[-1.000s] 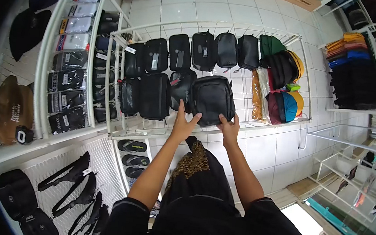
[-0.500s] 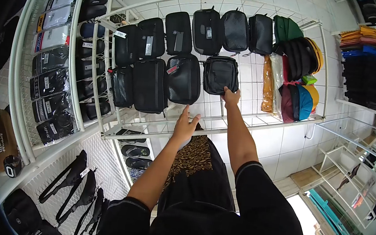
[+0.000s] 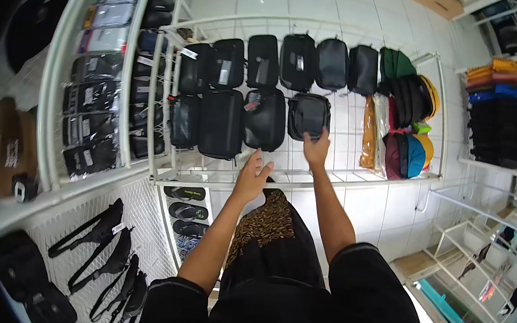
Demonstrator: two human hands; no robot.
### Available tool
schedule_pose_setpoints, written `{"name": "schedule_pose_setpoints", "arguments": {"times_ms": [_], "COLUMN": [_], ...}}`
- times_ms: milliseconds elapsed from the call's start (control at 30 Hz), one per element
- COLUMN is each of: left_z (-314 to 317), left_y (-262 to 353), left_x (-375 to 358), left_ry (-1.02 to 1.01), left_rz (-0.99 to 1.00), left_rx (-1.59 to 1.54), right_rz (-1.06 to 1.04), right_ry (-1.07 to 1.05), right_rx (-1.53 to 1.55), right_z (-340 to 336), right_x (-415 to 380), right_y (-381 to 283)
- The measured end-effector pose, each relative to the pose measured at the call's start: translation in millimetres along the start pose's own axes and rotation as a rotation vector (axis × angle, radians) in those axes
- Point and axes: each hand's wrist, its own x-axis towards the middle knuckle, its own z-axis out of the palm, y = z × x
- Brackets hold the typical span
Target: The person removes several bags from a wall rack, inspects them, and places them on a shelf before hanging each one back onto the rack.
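A small black bag [image 3: 309, 115] stands at the right end of the lower row on the wire rack. My right hand [image 3: 316, 150] is at its lower right corner, thumb on the front and fingers along the side. Beside it on the left is a larger black bag [image 3: 264, 121] with a red tag. Just under that bag's bottom edge, my left hand [image 3: 252, 175] is held with fingers spread and nothing in it. More black bags [image 3: 220, 123] fill the lower row to the left, and another row [image 3: 298, 62] runs behind.
The white rack's front rail [image 3: 357, 183] runs below my hands. Colourful caps [image 3: 413, 154] and wrapped packets [image 3: 370, 132] sit at its right. Packaged goods [image 3: 95, 97] line a left shelf, above hanging strapped bags [image 3: 106, 259]. Folded clothes [image 3: 493, 117] are stacked far right.
The view has shifted, so the rack appears lower and farther right. My right hand stays at the small bag's corner, and my left hand remains below the neighbouring bag.
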Motion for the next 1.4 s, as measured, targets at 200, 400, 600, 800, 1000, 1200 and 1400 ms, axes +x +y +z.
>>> {"name": "schedule_pose_setpoints", "arguments": {"times_ms": [200,400,600,800,1000,1200,1400], "left_z": [-82.6,-138.3,-175.7,-217.6,-243.1,-275.3,-323.2], "left_y": [5.0,-30.5,-87.6,-128.2,-120.1,-93.4,-89.1], "left_x": [-97.1,-220.1,-360.1,-520.5,-699.5,-802.4,-833.1], "left_ry": [0.277,0.645,1.022,1.525,2.238,2.463,2.208], "left_rz": [0.092,0.091,0.221,0.346,0.218,0.127,-0.015], "left_rx": [-0.111,-0.201,-0.367,-0.359,-0.016,0.586,1.149], "right_rz": [-0.211,-0.402,-0.589,-0.671,-1.049,-1.897,-2.315], "right_ry": [-0.512,-0.956,-1.32,-1.67,-1.849,-1.242,-0.746], "right_rx": [0.332,0.444,0.584,0.646,0.749,1.149,0.922], "right_z": [-27.8,-51.1,-56.1,-73.6,-105.7,-142.0,-125.7], "right_x": [-143.8,-267.5,-404.0,-551.2,-686.0,-798.6,-853.5], "right_y": [-121.3,-230.2,-305.9,-356.5,-416.0,-499.7,-544.2]}}
